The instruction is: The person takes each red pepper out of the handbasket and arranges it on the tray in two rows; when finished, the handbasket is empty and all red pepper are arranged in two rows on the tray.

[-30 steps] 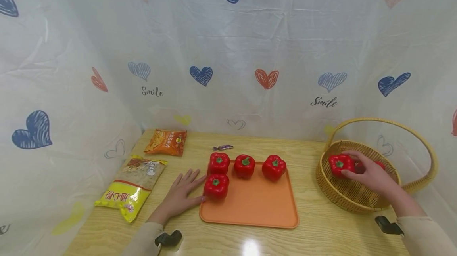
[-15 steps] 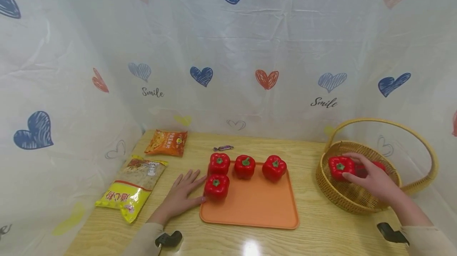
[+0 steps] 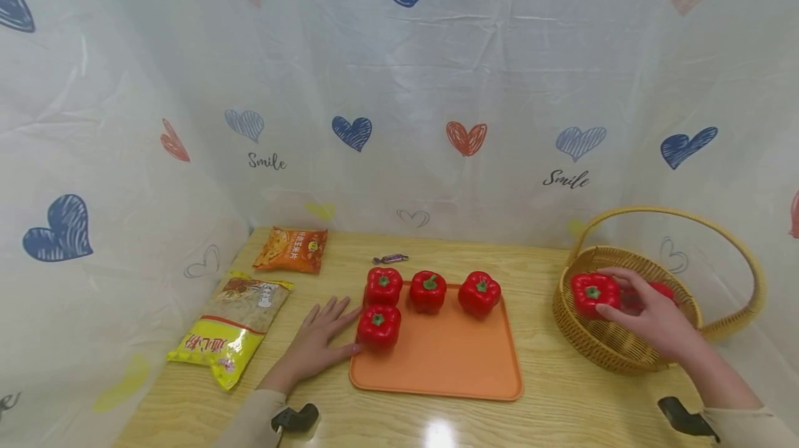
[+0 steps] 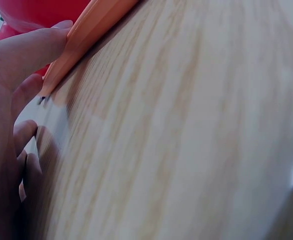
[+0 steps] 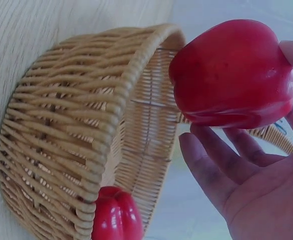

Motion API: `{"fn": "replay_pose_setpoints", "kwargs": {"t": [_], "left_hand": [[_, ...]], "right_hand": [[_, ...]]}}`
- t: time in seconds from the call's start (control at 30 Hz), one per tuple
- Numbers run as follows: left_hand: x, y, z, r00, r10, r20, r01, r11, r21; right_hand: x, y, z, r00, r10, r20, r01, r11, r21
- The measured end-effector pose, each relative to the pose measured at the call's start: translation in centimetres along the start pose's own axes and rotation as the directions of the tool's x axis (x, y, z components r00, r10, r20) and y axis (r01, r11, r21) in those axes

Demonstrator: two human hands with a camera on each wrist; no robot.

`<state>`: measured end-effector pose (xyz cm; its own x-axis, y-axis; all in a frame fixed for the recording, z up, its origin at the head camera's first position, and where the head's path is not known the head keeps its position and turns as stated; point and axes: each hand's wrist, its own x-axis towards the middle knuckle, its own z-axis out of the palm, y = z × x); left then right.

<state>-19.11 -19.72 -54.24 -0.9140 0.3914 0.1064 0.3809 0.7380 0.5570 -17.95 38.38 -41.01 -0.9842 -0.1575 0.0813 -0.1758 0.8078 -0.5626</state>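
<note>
My right hand [image 3: 655,316] grips a red bell pepper [image 3: 591,299] between thumb and fingers. In the right wrist view this pepper [image 5: 231,75] is up at the rim of the wicker basket [image 5: 51,130], with the thumb on one side and the fingers on the other. Another red bell pepper [image 5: 117,215] lies inside the basket, partly hidden by its wall. My left hand [image 3: 315,347] rests spread on the table, thumb tip at the left edge of the orange tray [image 3: 449,365]. On the tray are several more peppers, the closest being the front-left one [image 3: 379,326].
The basket's tall handle [image 3: 736,247] arches over it toward the back. Left of my left hand lies a yellow pasta bag [image 3: 231,323], with an orange snack packet [image 3: 292,250] behind it. A small purple wrapped candy [image 3: 390,259] lies behind the tray.
The right hand, with the pepper in its grip, has turned a little and the pepper has shifted slightly left over the basket. My left hand and the tray have stayed put.
</note>
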Motion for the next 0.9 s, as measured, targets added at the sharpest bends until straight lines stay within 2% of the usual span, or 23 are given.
{"fn": "replay_pose_setpoints", "kwargs": {"t": [0.4, 0.6, 0.77, 0.9], "left_hand": [[0.0, -0.3, 0.1, 1.0, 0.002, 0.0, -0.002, 1.0, 0.006], [0.0, -0.2, 0.2, 1.0, 0.015, -0.009, -0.015, 1.0, 0.002], [0.0, -0.1, 0.2, 1.0, 0.023, -0.02, -0.023, 1.0, 0.002], [0.0, 0.0, 0.1, 0.999, 0.028, -0.025, -0.028, 1.0, 0.002]], "right_hand": [[-0.3, -1.6, 0.7, 0.999, -0.05, -0.017, 0.052, 0.993, 0.101], [-0.3, -2.3, 1.3, 0.999, -0.049, -0.007, 0.05, 0.986, 0.156], [-0.2, -2.7, 2.0, 0.999, -0.043, 0.005, 0.041, 0.981, 0.189], [-0.1, -2.9, 2.9, 0.997, -0.073, -0.007, 0.073, 0.977, 0.201]]}}
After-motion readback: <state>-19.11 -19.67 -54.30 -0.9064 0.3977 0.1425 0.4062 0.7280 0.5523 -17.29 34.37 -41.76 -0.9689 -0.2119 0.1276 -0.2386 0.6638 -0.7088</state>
